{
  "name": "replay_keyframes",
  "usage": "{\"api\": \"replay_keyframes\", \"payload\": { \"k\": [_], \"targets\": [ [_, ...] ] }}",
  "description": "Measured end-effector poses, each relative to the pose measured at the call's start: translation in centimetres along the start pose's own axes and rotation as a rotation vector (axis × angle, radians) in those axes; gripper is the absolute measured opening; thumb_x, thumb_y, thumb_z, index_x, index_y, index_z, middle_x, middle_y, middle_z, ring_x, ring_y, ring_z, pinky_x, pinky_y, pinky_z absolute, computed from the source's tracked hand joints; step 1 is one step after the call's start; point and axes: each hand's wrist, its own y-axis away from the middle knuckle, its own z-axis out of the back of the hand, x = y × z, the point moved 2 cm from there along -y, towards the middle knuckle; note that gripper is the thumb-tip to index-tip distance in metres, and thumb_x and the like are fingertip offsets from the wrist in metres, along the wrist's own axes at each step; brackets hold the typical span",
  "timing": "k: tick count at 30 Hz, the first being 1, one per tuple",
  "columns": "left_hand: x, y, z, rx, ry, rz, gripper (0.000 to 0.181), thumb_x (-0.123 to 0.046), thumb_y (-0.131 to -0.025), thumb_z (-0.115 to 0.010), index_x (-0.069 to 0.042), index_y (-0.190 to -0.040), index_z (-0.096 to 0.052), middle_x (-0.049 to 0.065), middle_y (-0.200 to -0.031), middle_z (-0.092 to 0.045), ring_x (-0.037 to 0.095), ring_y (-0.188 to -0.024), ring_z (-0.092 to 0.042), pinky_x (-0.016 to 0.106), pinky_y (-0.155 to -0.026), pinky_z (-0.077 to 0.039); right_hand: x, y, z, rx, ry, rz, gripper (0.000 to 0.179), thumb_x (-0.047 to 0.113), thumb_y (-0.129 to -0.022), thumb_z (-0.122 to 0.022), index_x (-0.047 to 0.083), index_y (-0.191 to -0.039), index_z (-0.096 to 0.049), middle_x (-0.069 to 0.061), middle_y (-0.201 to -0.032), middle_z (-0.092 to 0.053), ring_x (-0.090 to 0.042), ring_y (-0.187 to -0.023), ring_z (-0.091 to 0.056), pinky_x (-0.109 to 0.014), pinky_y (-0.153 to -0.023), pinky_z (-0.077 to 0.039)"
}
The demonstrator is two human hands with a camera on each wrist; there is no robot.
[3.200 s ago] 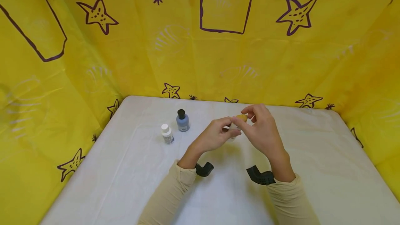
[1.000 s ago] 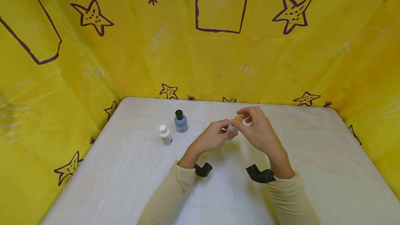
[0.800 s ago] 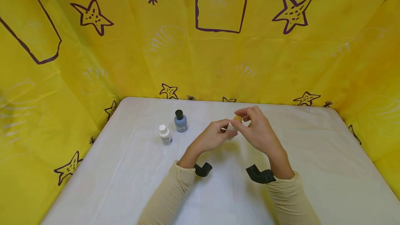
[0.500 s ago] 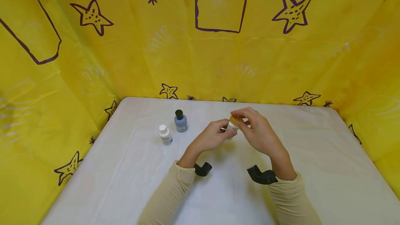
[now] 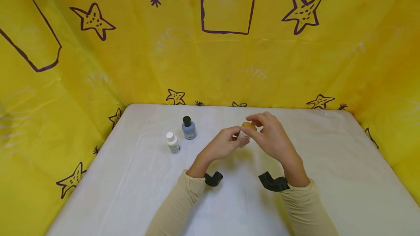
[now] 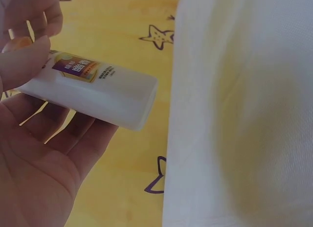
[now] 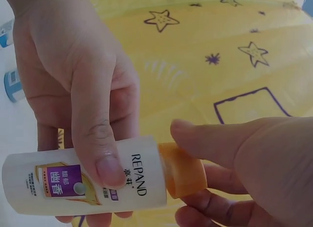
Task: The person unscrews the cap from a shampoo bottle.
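Note:
A white bottle (image 7: 29,197) with a purple label and an orange cap (image 7: 185,170) is held above the table between both hands. My left hand (image 5: 221,143) grips its body, thumb on the front and fingers behind. My right hand (image 5: 273,139) holds the cap, its thumb on one side and its fingers on the other. In the left wrist view the bottle (image 6: 115,97) lies tilted across the fingers, its base pointing away from the palm, and the thumb partly covers the cap (image 6: 19,42).
Left of the hands, a blue bottle (image 5: 189,130) with a black cap and a small white bottle (image 5: 173,145) stand upright on the white-covered table (image 5: 137,177). Yellow cloth (image 5: 183,68) with starfish drawings hangs along the back and sides.
My right fingers have shifted round the cap, reaching forward over it half a second ago and drawn back now. The left hand stays on the bottle. The head view has shifted slightly.

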Motion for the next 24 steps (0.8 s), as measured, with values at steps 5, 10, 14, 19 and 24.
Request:
{"api": "replay_keyframes", "payload": {
  "k": [5,10,14,19,24],
  "targets": [
    [-0.01,0.10,0.11,-0.009,-0.009,-0.005,0.019,-0.033,-0.100,-0.066,-0.016,-0.093,-0.061,-0.001,-0.094,-0.063,0.015,-0.085,-0.063,0.023,-0.071,-0.050,0.06,-0.02,-0.22,0.042,0.009,0.025,0.028,0.015,-0.094,-0.073,0.003,-0.119,-0.072,-0.011,-0.105,-0.067,-0.026,-0.099,-0.059,-0.039,-0.082,-0.051],
    [0.01,0.13,0.23,-0.013,-0.018,-0.013,0.023,-0.032,-0.100,-0.066,-0.015,-0.088,-0.057,0.000,-0.087,-0.059,0.013,-0.080,-0.060,0.023,-0.067,-0.046,0.20,0.27,-0.11,0.094,-0.019,0.062,0.027,0.008,-0.097,-0.067,0.005,-0.124,-0.070,-0.012,-0.117,-0.064,-0.026,-0.102,-0.060,-0.044,-0.088,-0.052],
    [0.16,0.09,0.22,-0.012,-0.017,-0.016,0.018,-0.031,-0.100,-0.066,-0.015,-0.093,-0.061,0.001,-0.092,-0.061,0.014,-0.084,-0.061,0.023,-0.071,-0.050,0.37,0.43,-0.01,0.118,-0.029,0.056,0.029,0.008,-0.098,-0.067,0.005,-0.127,-0.068,-0.013,-0.123,-0.063,-0.029,-0.109,-0.059,-0.046,-0.092,-0.049],
    [0.14,0.09,0.18,-0.006,-0.012,-0.024,0.016,-0.029,-0.101,-0.066,-0.017,-0.110,-0.068,0.003,-0.109,-0.069,0.013,-0.093,-0.065,0.024,-0.083,-0.055,0.54,0.55,0.13,0.102,0.007,-0.069,0.044,0.029,-0.099,-0.068,0.003,-0.134,-0.062,-0.019,-0.130,-0.057,-0.037,-0.116,-0.053,-0.050,-0.095,-0.045],
    [0.24,-0.07,0.02,-0.005,-0.022,-0.032,0.020,-0.030,-0.100,-0.067,-0.012,-0.094,-0.060,0.004,-0.105,-0.069,0.012,-0.098,-0.067,0.026,-0.087,-0.056,0.70,0.54,0.24,0.044,0.120,-0.223,0.060,0.050,-0.099,-0.062,-0.004,-0.126,-0.063,-0.021,-0.111,-0.063,-0.035,-0.096,-0.058,-0.043,-0.080,-0.047]
  ]
}}
